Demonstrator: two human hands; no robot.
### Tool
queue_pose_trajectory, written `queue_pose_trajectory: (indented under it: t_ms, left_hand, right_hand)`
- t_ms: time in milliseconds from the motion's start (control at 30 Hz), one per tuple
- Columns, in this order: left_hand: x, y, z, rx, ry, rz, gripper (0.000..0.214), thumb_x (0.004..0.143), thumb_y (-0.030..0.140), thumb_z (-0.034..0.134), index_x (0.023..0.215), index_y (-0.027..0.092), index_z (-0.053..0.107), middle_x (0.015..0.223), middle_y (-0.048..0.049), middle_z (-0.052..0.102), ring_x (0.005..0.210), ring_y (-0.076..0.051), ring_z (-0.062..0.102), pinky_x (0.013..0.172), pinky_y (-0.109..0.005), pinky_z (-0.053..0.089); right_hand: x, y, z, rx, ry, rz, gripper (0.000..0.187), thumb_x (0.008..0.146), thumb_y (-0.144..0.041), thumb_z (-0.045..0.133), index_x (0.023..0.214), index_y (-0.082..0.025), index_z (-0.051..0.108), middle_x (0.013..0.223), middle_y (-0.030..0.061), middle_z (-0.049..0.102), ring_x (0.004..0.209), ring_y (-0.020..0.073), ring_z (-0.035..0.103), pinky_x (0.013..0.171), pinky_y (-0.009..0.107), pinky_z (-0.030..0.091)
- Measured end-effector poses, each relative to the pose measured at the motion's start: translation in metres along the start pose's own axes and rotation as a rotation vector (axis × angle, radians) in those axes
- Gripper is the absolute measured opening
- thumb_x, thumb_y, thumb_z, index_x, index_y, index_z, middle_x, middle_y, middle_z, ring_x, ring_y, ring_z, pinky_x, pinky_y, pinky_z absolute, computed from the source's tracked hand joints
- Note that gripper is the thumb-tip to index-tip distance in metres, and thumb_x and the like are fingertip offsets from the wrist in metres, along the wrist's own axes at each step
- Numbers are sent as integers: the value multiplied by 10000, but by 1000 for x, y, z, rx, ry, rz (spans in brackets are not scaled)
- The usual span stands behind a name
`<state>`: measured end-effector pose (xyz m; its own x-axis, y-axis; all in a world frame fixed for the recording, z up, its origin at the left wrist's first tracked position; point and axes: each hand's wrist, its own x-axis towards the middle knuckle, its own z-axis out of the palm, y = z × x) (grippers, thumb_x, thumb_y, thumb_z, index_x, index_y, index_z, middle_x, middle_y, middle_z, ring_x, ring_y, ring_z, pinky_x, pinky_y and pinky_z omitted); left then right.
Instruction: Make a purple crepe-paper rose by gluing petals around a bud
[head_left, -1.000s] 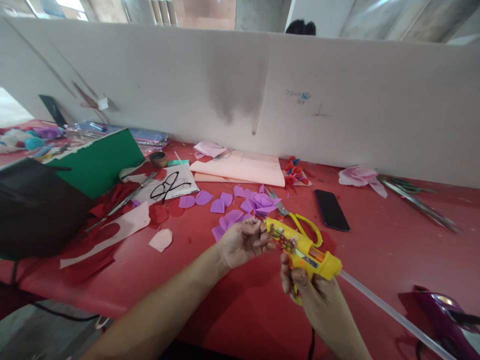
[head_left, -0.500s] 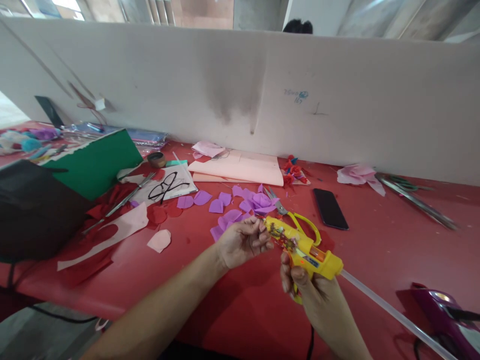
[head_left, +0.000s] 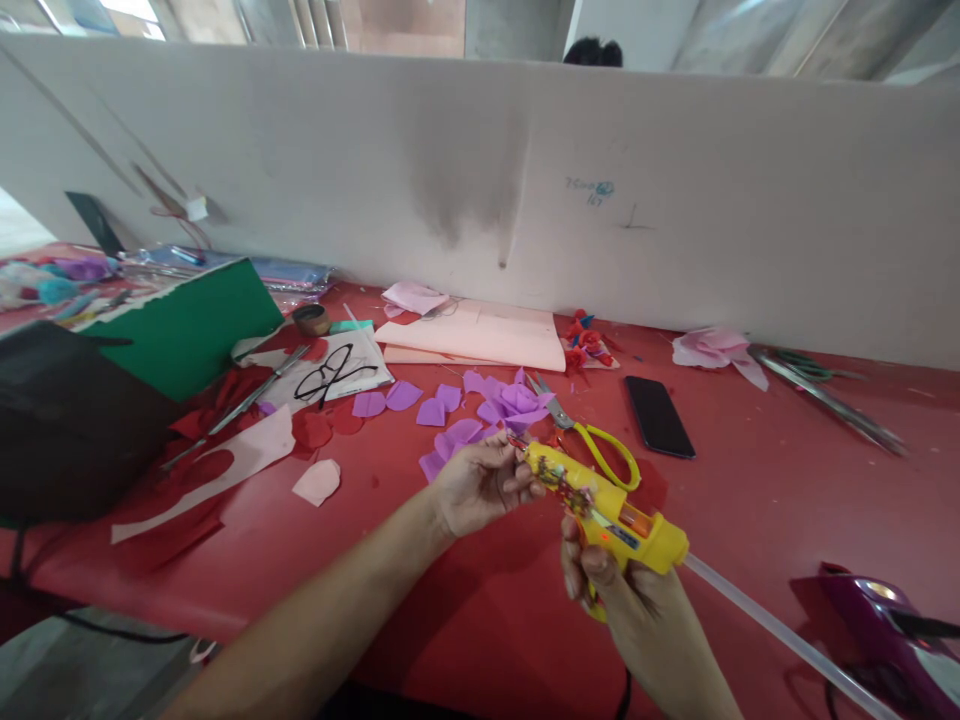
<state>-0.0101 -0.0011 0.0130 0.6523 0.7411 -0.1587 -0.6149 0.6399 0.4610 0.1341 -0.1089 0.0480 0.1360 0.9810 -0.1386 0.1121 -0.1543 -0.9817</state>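
My right hand is wrapped round the handle of a yellow glue gun. A long clear glue stick sticks out of its back end. The nozzle points left, at the fingertips of my left hand. Those fingers are pinched together, with a small reddish bit at their tips that is too small to name. Just beyond lie a purple paper flower and loose purple petals. Scissors with yellow handles rest behind the glue gun.
A black phone lies at the right, with metal tweezers-like rods beyond it. Glasses, pink sheets, red scraps and a green board are left and back. A purple device stands front right.
The rear of the glue gun has tipped slightly downward in my right hand, its nozzle staying by my left fingertips. My left hand has barely moved.
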Motion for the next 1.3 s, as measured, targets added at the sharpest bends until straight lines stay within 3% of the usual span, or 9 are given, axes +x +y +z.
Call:
queue_pose_trajectory:
  t_ms: [133, 333, 467, 600, 767, 900, 1300]
  left_hand:
    - [0, 0, 0, -13, -9, -5, 99, 731, 132, 635, 653, 123, 575, 504, 21, 471, 448, -73, 414, 637, -260, 502]
    - [2, 0, -1, -36, -91, 20, 106, 781, 161, 621, 687, 121, 591, 551, 6, 509, 456, -64, 406, 658, -257, 508]
    - [3, -1, -1, -35, 28, -4, 24, 705, 91, 627, 719, 107, 616, 531, 7, 525, 425, -64, 412, 590, -241, 495]
    - [3, -3, 1, -26, 139, -3, 73, 681, 56, 617, 737, 101, 608, 578, 13, 547, 410, -49, 395, 556, -235, 484]
    - [2, -4, 1, -11, 66, 26, 147, 712, 136, 673, 640, 136, 545, 568, 10, 536, 452, -68, 427, 631, -264, 509]
    - [1, -4, -1, -2, 4, 23, 119, 773, 169, 644, 680, 141, 575, 603, -1, 554, 473, -68, 427, 658, -256, 509]
    - [1, -2, 2, 17, -109, 10, 108, 795, 196, 631, 717, 142, 580, 608, 13, 504, 471, -58, 351, 679, -231, 482]
  right_hand:
    - [-3, 5, -4, 28, 2, 4, 468, 771, -639, 590, 868, -183, 624, 596, 2, 563, 508, 111, 491, 487, 233, 415]
    - [-3, 17, -14, -75, -123, -95, 416, 864, -562, 494, 993, -196, 646, 638, 14, 576, 532, 124, 476, 516, 252, 432]
    - [-4, 19, -6, -114, -29, -62, 425, 823, -593, 534, 896, -193, 654, 634, 8, 552, 538, 124, 455, 522, 258, 426]
    - [3, 19, 1, -98, -29, -62, 468, 784, -621, 565, 924, -180, 637, 612, -3, 529, 491, 112, 415, 473, 254, 394]
    - [9, 16, -1, -83, -53, -49, 463, 800, -612, 554, 947, -177, 615, 593, -6, 543, 492, 112, 434, 488, 250, 406]
    - [9, 11, -4, -70, -7, -22, 451, 831, -605, 519, 943, -178, 611, 605, -8, 547, 502, 106, 430, 502, 243, 405]
    - [15, 11, -16, -66, -94, -86, 478, 861, -610, 474, 957, -164, 616, 590, -1, 534, 482, 105, 437, 462, 232, 402]
